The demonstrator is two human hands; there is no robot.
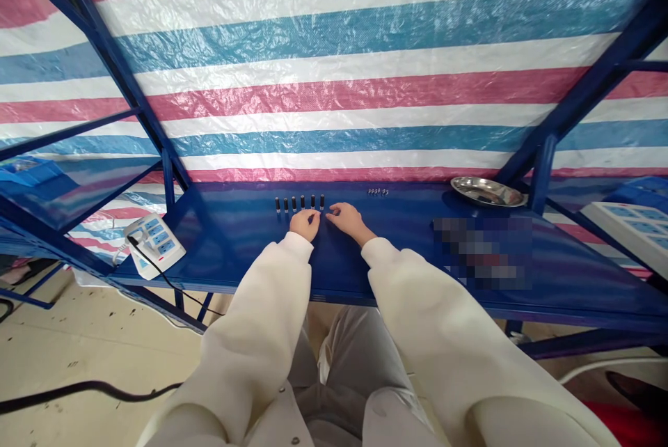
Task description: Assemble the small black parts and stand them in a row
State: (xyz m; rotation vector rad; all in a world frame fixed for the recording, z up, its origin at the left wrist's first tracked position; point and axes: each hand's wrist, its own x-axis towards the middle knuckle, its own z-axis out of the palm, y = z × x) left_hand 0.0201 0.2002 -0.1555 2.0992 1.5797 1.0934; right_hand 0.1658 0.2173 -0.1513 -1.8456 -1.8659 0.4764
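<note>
Several small dark cylinders (pixel 299 204) stand upright in a row on the blue metal shelf (pixel 234 238). My left hand (pixel 305 223) rests on the shelf just in front of the row, with its fingers curled. My right hand (pixel 346 218) lies beside it, fingers bent, its fingertips close to the rightmost cylinder of the row. I cannot make out anything inside either hand. A second small cluster of dark cylinders (pixel 378 191) sits farther back on the shelf.
A round metal dish (pixel 487 191) sits at the shelf's back right. A white power strip (pixel 154 242) with a black cable lies at the left edge. Blue frame posts rise on both sides. A striped tarpaulin (pixel 344 71) hangs behind.
</note>
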